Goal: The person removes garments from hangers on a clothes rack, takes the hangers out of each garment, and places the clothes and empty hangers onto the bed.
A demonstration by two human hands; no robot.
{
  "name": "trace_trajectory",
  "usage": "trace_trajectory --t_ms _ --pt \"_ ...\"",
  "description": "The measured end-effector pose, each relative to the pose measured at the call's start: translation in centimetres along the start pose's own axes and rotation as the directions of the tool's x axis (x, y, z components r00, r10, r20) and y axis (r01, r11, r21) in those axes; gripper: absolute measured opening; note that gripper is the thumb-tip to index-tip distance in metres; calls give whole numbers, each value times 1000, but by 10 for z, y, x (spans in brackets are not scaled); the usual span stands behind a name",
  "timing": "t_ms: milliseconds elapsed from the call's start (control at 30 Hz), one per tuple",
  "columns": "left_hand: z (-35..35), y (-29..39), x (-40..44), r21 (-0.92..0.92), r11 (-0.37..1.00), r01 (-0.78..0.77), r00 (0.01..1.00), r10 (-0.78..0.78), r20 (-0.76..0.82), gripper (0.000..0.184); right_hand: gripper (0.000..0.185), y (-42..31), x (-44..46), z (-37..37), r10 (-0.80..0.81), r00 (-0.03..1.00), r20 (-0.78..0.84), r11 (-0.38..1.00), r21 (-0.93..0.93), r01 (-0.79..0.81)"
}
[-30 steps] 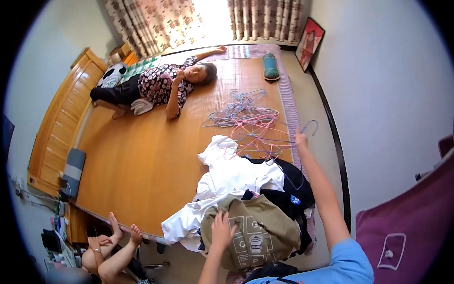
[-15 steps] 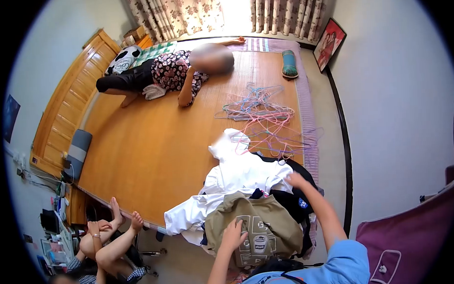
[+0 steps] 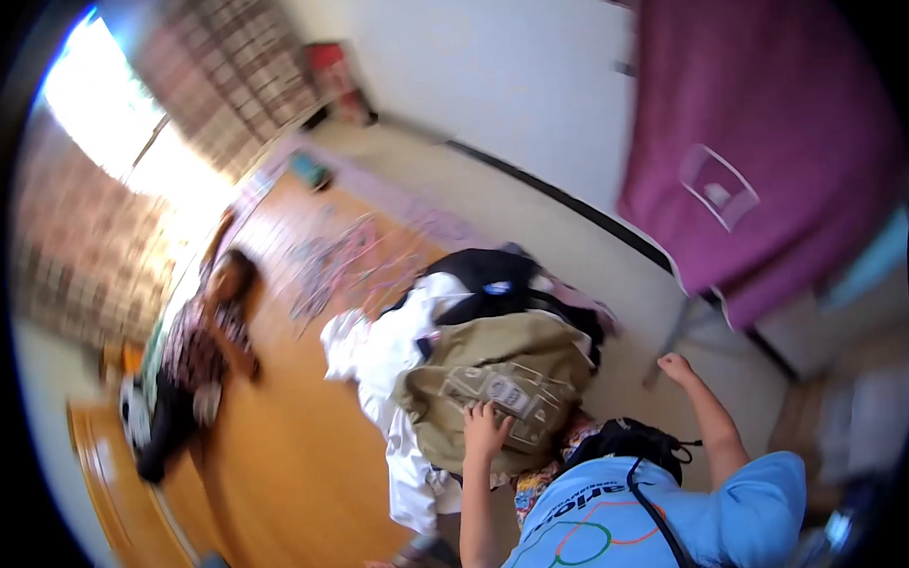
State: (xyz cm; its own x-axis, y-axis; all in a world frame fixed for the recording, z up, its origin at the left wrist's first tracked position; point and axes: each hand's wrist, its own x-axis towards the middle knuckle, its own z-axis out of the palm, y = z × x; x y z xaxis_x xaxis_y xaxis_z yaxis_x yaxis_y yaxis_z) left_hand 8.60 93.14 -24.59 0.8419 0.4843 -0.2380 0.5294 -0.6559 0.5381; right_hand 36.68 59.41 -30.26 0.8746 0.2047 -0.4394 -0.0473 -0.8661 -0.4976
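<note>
My left hand (image 3: 488, 426) rests on a khaki printed garment (image 3: 457, 354), its fingers apart over the print. That garment lies on top of a heap of clothes at the bed's edge. White clothing (image 3: 382, 357) spreads out beside it on the bed, and black clothing (image 3: 479, 270) is bunched behind it. To the right of the heap, over the floor, my right hand (image 3: 675, 369) is held in the air, away from the clothes. Its fingers look curled in, and I see nothing in them. The picture is somewhat blurred.
A tangle of hangers (image 3: 349, 263) lies on the bed mat (image 3: 299, 420) past the clothes. A person (image 3: 201, 343) is lying on the bed at the left. A purple cloth (image 3: 760, 143) hangs at the right over a stand. A teal roll (image 3: 310, 171) sits at the far end.
My view has swung to the right. My right hand has left the clothes and moved out over the floor; my left hand stays on the khaki garment.
</note>
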Motion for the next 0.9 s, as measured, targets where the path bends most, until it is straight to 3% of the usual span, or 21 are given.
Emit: trace_trajectory --t_ms 100,167,233,300,400,433,467,533,567,600,633,667,733,800,867,900 --pt "19 11 -17 -20 981 -192 960 192 202 47 32 77 -116 5 190 970 -151 956 253 -148" --pt "33 24 -26 -65 951 -303 903 309 298 43 31 134 -188 19 359 933 -9 929 96 -357" --pt "53 37 -38 -118 899 -422 813 433 388 37 30 155 -271 20 513 853 98 794 325 -514" --pt "76 57 -36 -219 846 -486 685 524 506 31 41 171 -326 35 712 692 117 534 549 -642" --pt "105 126 -43 -279 834 -476 516 522 680 26 43 205 -377 51 778 626 59 326 814 -482" --pt "122 149 -39 -392 749 -535 403 633 661 28 42 221 -391 58 804 593 26 288 857 -428" --pt "149 160 -32 -398 739 -544 341 628 700 26 38 234 -403 58 802 593 65 210 899 -383" --pt "192 209 -26 -320 636 -702 226 625 747 23 38 254 -424 45 820 573 4 197 937 -290" --pt "188 266 -46 -301 609 -734 178 600 780 28 35 270 -433 43 819 554 -151 297 937 -184" --pt "213 299 -50 -300 511 -805 85 600 795 32 33 289 -438 37 830 533 -165 301 936 -180" --pt "238 333 -55 -309 405 -861 -9 595 804 37 32 311 -445 29 834 492 -251 394 894 -213" --pt "273 358 -61 -257 445 -858 43 561 827 38 31 331 -451 19 826 456 -333 477 842 -250" --pt "321 425 -98 -271 128 -954 -120 666 736 39 30 359 -471 -12 854 390 -346 455 860 -233" --pt "347 496 -151 -431 -28 -902 -307 742 596 38 29 375 -482 -51 873 333 -357 436 877 -203" --pt "362 562 -211 -559 2 -829 -386 721 575 37 29 400 -488 -95 832 316 -457 512 850 -120" --pt "370 582 -235 -565 10 -825 -384 724 573 37 29 422 -486 -109 791 330 -515 588 789 -177"
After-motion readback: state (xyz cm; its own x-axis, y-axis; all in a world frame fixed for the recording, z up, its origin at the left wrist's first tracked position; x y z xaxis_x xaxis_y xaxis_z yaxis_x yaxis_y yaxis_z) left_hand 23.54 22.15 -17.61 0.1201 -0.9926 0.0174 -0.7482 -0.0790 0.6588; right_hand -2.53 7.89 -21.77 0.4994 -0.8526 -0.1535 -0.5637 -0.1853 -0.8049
